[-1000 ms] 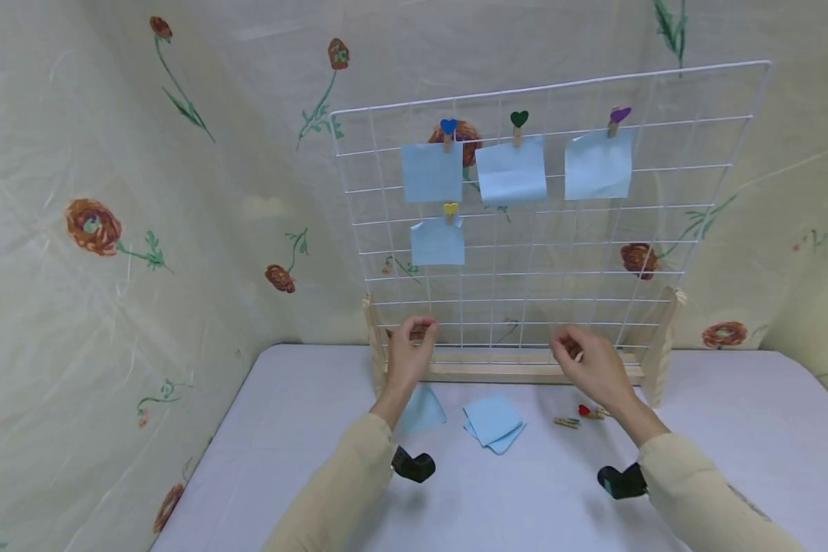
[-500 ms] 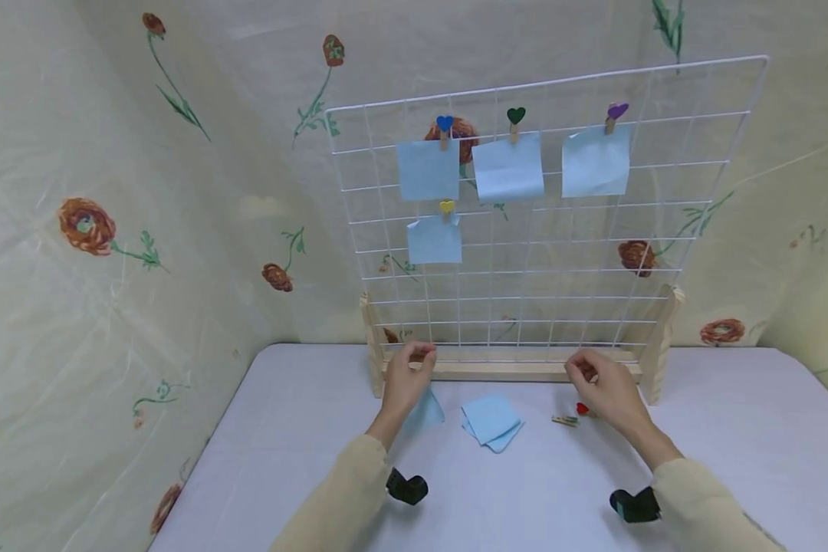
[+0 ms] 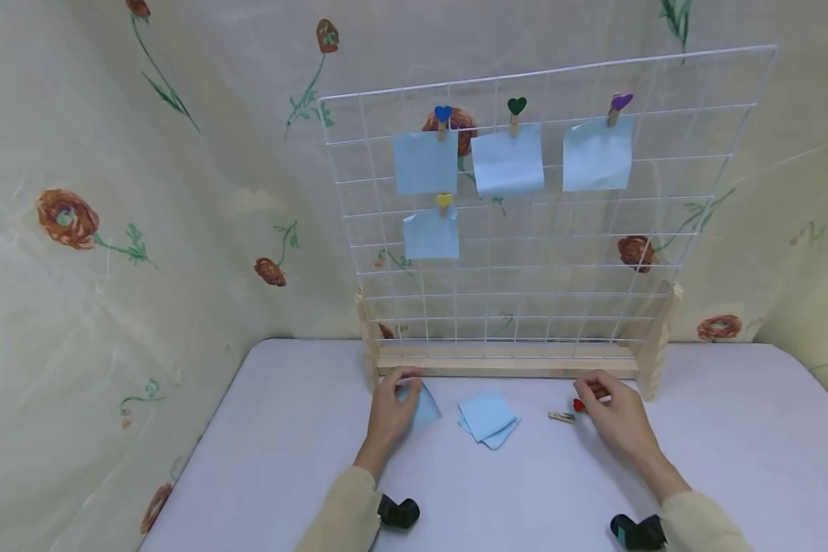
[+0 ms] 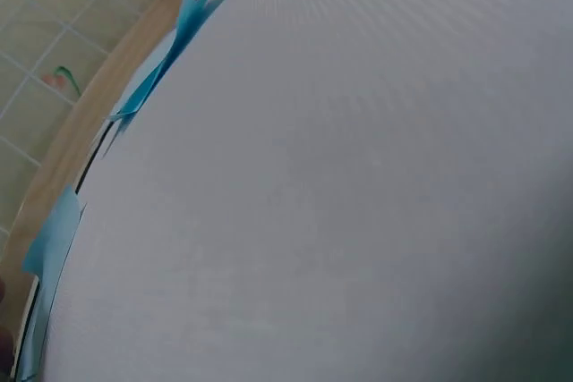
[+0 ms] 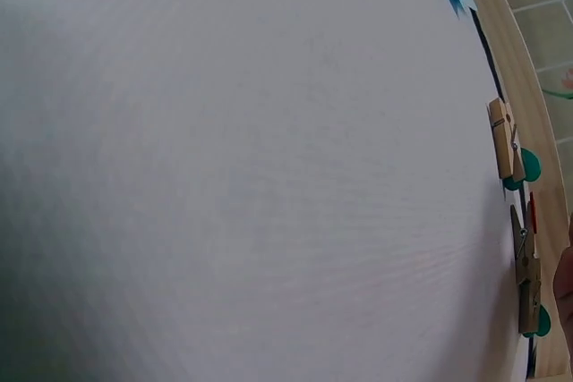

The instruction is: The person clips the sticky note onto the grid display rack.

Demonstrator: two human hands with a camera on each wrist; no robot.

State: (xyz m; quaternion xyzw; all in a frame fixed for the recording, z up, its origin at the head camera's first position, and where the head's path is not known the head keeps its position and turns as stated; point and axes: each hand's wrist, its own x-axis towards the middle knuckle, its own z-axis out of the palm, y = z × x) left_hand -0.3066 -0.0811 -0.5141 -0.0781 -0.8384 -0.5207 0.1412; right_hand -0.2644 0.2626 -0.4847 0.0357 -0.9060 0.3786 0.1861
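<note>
My left hand (image 3: 389,414) is over the left side of the table, beside a single light blue paper note (image 3: 425,408) that it partly hides. Its thumb and fingers are bent, with a gap between them; whether they touch the note cannot be told. My right hand (image 3: 619,418) hovers by several small wooden clothespins (image 3: 561,417) with heart tops, one of them red (image 3: 579,405). Its fingers are loosely bent, with nothing visible in them. In the right wrist view, more clothespins (image 5: 506,140) lie near the fingertips (image 5: 564,284). Between the hands lies a small stack of blue notes (image 3: 488,418).
A white wire grid (image 3: 524,268) stands in a wooden base (image 3: 504,366) at the back of the table (image 3: 497,498). Several blue notes (image 3: 425,162) hang on it from heart clothespins, blue (image 3: 443,114), green (image 3: 517,106), purple (image 3: 621,101) and yellow (image 3: 445,200). Flowered cloth surrounds it.
Both hands have come down from in front of the grid's lower part toward the table, the left to the single note, the right to the clothespins. The left thumb and fingers have spread apart.
</note>
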